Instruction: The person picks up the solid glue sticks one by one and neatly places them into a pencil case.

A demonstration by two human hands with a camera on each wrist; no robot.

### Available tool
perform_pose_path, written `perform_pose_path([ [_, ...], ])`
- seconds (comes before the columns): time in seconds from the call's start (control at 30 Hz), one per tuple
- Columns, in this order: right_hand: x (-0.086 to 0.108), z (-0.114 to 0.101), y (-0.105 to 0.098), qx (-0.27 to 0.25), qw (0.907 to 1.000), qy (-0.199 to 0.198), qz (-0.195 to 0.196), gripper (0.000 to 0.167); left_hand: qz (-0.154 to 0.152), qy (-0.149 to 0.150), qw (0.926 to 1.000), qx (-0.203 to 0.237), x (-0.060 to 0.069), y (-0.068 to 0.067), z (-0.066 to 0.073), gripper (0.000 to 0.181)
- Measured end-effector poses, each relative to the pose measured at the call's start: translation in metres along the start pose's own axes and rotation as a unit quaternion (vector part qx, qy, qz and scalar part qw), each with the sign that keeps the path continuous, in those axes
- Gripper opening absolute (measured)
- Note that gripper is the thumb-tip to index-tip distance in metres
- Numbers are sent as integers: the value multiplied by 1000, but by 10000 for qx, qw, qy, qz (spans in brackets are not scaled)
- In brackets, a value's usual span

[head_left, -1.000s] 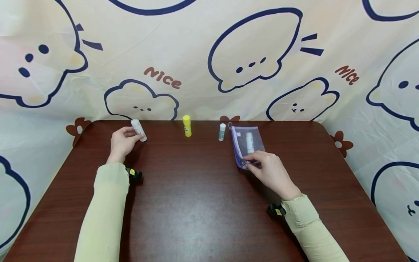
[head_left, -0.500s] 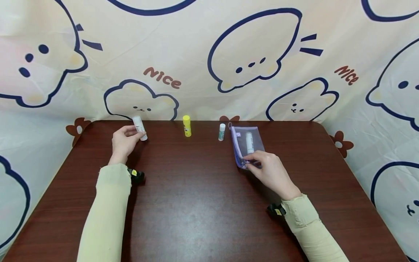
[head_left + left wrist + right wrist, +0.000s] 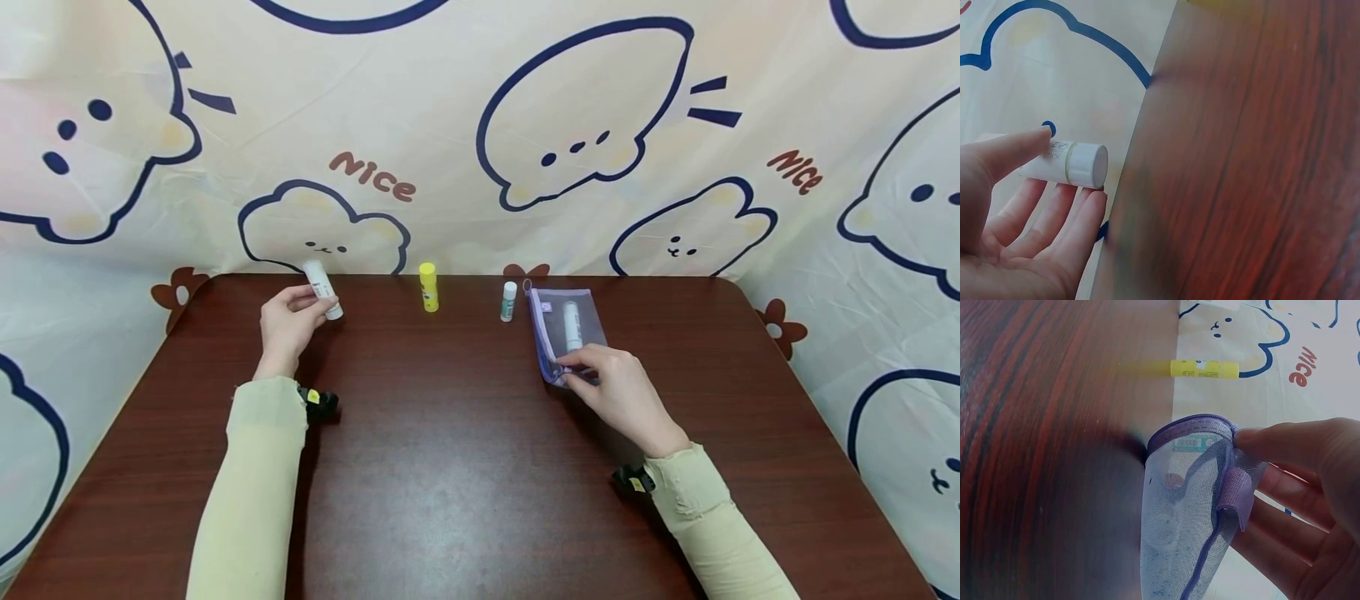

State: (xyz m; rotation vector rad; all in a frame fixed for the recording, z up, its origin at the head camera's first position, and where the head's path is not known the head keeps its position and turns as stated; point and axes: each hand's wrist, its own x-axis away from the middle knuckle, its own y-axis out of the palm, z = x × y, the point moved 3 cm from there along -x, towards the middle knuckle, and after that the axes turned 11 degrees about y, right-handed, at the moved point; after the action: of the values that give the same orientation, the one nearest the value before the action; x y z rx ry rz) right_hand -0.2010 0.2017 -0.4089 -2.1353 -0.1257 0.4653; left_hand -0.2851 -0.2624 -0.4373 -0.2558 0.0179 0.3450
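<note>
My left hand (image 3: 288, 327) pinches a white glue stick (image 3: 323, 287) between thumb and fingers near the table's far left edge. The stick is tilted, and its round white end (image 3: 1099, 165) shows in the left wrist view. With its fingertips, my right hand (image 3: 618, 387) pinches the near end of a purple mesh zip pouch (image 3: 587, 317). A white stick (image 3: 573, 326) shows through the mesh. From the right wrist view, a purple fabric tab (image 3: 1235, 495) hangs beside the right fingers.
A yellow glue stick (image 3: 428, 288) stands upright near the far edge. A smaller white-and-green stick (image 3: 507, 304) stands just left of the pouch. The brown table (image 3: 450, 467) meets a cream cloth with printed cartoon shapes (image 3: 450, 108) behind it.
My left hand has shifted slightly right, carrying the white glue stick with it. The right hand and the pouch stay in place.
</note>
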Motion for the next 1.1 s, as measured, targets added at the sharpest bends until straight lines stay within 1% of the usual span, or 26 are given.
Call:
perform_pose_path([
  [0.17,0,0,1,-26,10000,11,-19,19,21,10,9999,164,2,1,1,60],
  [0.4,0,-1,1,-3,9999,67,-80,18,184,-31,9994,299,4,1,1,57],
  [0.77,0,-1,0,-32,10000,60,-41,20,222,-21,9981,574,7,8,1,57],
  [0.9,0,-2,0,-51,9999,71,-66,20,191,-44,9982,558,9,10,2,57],
  [1.1,0,-2,0,-44,10000,61,-41,20,167,95,9979,615,11,15,7,56],
])
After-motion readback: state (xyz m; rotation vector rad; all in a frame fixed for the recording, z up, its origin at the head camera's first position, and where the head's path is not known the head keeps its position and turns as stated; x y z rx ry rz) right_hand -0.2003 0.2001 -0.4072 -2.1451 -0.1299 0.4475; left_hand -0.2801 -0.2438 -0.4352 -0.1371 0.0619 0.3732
